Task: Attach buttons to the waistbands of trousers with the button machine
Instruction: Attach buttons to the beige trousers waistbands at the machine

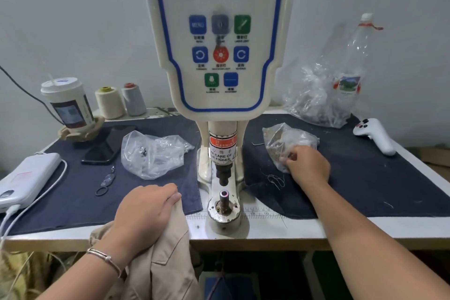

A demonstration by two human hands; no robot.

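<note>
The white button machine [220,61] stands at the table's middle, its punch head [223,173] above a small metal die post [223,196]. My left hand [143,212] grips the beige trousers [168,258] at the table's front edge, left of the die. My right hand [306,164] reaches into a small clear bag of buttons [287,140] to the right of the machine; its fingertips are pinched inside the bag's opening, and what they hold is hidden. Another clear plastic bag [153,153] with a few metal parts lies left of the machine.
A dark blue cloth [365,178] covers the table on both sides. At left are a power bank [26,178] with cable, a phone [107,146], a cup [67,102] and two thread cones [109,102]. At right are a crumpled bag [319,95], a bottle [353,61] and a white controller [376,135].
</note>
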